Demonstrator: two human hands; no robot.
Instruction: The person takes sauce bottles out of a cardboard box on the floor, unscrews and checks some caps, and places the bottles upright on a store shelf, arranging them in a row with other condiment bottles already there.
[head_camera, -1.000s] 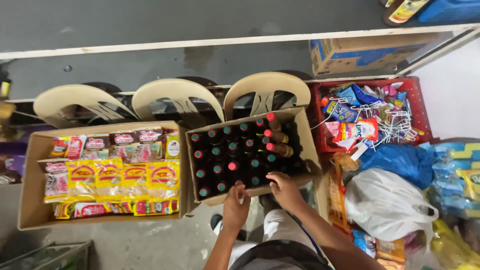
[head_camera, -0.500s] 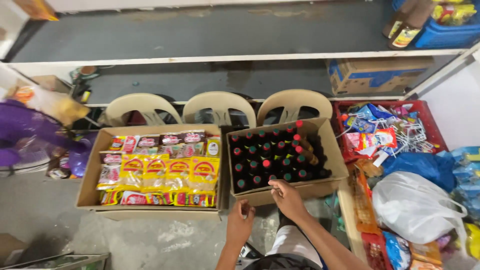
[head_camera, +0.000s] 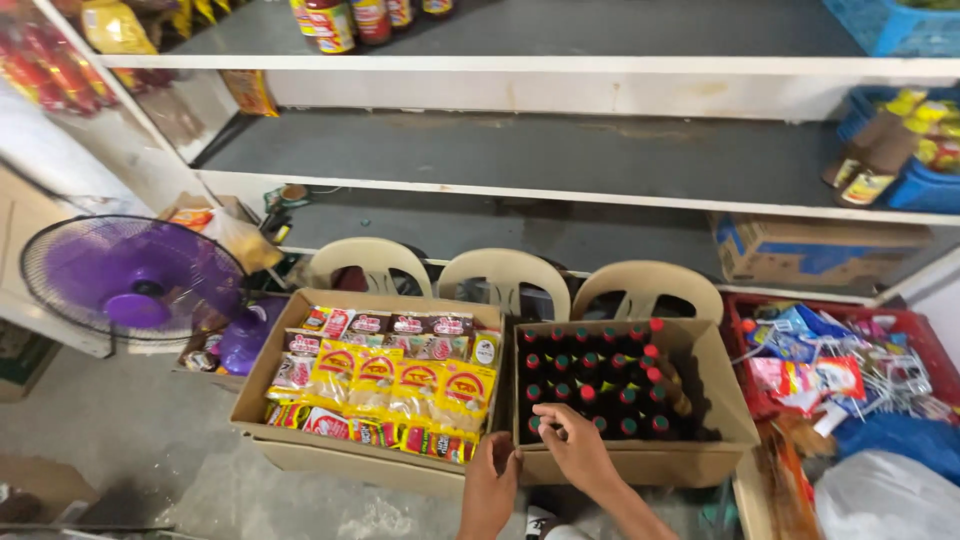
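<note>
- Hands came in from the bottom edge of the head view, the only view there was. The right hand (head_camera: 572, 445) reached over the near wall of the cardboard box of bottles (head_camera: 640, 465), its fingers (head_camera: 548, 415) curled about the cap of a dark bottle (head_camera: 533, 424) in the front row; whether they had truly closed on it I could not tell.
- The left hand (head_camera: 490, 478) lay against the box's near left corner, fingers bent over the edge, gripping only cardboard as far as it showed.
- Bottles, dark with red and green caps, stood upright and filled nearly the whole box. None had been lifted clear, so by my judgement the work on them had barely begun and almost all of it was left.
- Beside it on the left, touching or nearly so, sat a second box of snack packets (head_camera: 380, 385), yellow and red, packed full and untouched.
- Behind both boxes stood three cream plastic chairs (head_camera: 505, 275) in a row, backs toward the grey shelves (head_camera: 500, 160), which were mostly bare apart from a few bottles at the top and a blue-printed carton (head_camera: 815, 250) low on the right.
- A purple fan (head_camera: 130, 280) stood at the left, well apart from the hands. A red crate (head_camera: 745, 390) of mixed packets and a white bag (head_camera: 885, 495) crowded the right side.
- Nothing lay over the bottles; only the tight packing and the box's walls stood in the way of drawing one out.
</note>
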